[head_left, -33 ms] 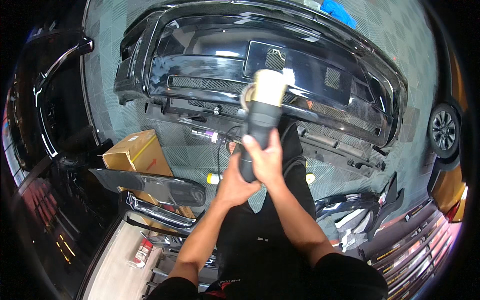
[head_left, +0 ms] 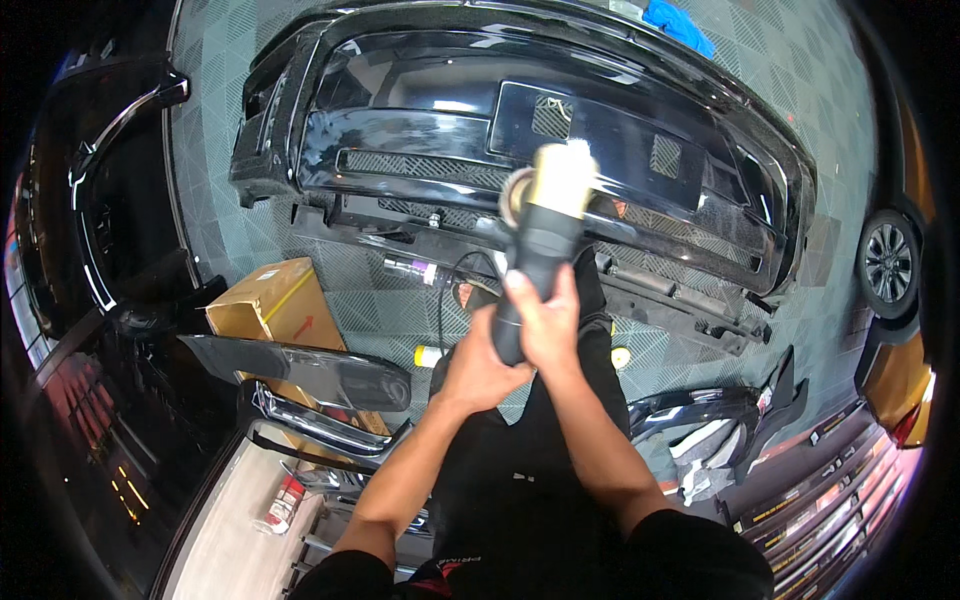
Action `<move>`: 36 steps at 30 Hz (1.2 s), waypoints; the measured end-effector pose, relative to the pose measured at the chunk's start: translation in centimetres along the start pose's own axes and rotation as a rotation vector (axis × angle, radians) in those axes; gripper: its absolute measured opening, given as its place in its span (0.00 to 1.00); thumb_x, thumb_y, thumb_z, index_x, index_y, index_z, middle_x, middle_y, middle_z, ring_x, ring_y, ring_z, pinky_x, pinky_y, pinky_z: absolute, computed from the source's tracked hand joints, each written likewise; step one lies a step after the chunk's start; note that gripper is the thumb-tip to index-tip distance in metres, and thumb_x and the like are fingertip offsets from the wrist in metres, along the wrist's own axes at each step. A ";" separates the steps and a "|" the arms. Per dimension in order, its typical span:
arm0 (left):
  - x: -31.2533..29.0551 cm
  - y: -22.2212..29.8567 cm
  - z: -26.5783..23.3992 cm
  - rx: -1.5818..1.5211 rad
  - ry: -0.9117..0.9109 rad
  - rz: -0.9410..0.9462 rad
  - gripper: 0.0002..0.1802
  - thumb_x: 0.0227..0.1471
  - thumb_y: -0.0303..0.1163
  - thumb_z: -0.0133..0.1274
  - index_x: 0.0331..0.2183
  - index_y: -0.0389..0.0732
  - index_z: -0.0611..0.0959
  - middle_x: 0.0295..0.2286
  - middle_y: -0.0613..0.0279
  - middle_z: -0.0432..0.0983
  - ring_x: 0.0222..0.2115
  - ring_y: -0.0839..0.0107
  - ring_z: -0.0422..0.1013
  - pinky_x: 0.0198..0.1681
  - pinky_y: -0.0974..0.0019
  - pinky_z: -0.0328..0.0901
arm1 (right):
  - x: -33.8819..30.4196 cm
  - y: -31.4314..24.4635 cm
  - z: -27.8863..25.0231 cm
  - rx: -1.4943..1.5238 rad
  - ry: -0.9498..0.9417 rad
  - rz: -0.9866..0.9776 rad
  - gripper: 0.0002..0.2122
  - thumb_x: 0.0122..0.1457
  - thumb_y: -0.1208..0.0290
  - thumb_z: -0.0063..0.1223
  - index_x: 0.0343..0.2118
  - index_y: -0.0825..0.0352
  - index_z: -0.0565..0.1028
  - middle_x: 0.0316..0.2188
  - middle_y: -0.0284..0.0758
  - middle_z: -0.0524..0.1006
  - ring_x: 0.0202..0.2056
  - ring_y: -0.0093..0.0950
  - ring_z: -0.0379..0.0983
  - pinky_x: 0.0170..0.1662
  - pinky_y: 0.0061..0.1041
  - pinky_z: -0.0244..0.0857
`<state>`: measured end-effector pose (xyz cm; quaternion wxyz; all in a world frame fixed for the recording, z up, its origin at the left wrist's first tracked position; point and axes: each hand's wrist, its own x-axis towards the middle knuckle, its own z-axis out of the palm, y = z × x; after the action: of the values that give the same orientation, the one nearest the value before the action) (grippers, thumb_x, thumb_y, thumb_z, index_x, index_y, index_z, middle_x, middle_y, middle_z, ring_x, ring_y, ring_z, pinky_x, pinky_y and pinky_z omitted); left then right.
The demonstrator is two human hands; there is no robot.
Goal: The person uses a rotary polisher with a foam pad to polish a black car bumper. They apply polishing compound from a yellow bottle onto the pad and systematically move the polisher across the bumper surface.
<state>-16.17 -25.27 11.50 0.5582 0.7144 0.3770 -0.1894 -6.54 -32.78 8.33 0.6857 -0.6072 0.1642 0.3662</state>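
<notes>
Shifted slightly to your right since the earlier frame: the power tool [head_left: 545, 240] and both of your hands with it; the parts on the floor lie as they did.

Item: power tool, black body, yellow head, round disc [head_left: 512, 197] at the head's left side. Located in front of you, over the lower edge of the bumper; whether the disc touches the surface you cannot tell from this view.

Item: your left hand [head_left: 478, 365], closed around the lower end of the handle. Item: your right hand [head_left: 548, 320], gripping the body just above, thumb along the near side.

Item: glossy black bumper [head_left: 400, 75], wide, with mesh openings, lying beyond the tool. Hazard, as judged: a tilted disc could catch an opening's rim and mark the gloss; a loosened grip would let the tool drop on it.

Item: dark cord [head_left: 440, 305], looped on the floor left of your legs. Hazard: a step sideways could snag it and jerk whatever it feeds; its far end is hard to trace.

Item: clear bottle [head_left: 405, 268] with a purple part, lying near the cord; a foot could roll it.

Outer items: cardboard box [head_left: 265, 305], left; dark flat panel [head_left: 300, 370] in front of it; blue cloth [head_left: 680, 25], past the bumper; wheel [head_left: 888, 263] of an orange car, far right.
</notes>
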 end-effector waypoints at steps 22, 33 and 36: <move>0.9 1.9 -1.7 -0.109 0.154 -0.125 0.42 0.39 0.30 0.71 0.54 0.30 0.70 0.43 0.48 0.77 0.42 0.62 0.77 0.46 0.58 0.72 | 3.2 -0.1 3.1 -0.039 -0.142 -0.051 0.48 0.57 0.59 0.71 0.72 0.73 0.52 0.53 0.43 0.79 0.52 0.31 0.76 0.57 0.30 0.69; 2.4 6.5 6.1 -0.026 -0.173 -0.064 0.49 0.41 0.37 0.71 0.59 0.29 0.64 0.44 0.34 0.80 0.46 0.44 0.80 0.51 0.51 0.73 | 1.7 -3.7 -8.0 0.057 0.176 -0.026 0.27 0.62 0.71 0.67 0.62 0.67 0.69 0.48 0.33 0.79 0.46 0.22 0.75 0.51 0.25 0.71; 3.7 8.7 8.6 0.011 -0.308 -0.107 0.50 0.41 0.37 0.71 0.61 0.31 0.65 0.47 0.36 0.79 0.49 0.45 0.78 0.54 0.52 0.72 | 2.0 -4.1 -12.3 0.068 0.280 -0.008 0.25 0.63 0.67 0.66 0.60 0.67 0.70 0.45 0.33 0.80 0.42 0.23 0.76 0.47 0.25 0.71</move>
<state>-5.97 -32.94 11.96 0.5945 0.6590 0.3233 -0.3282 0.40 -43.91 7.38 0.6780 -0.6293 0.2681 0.2693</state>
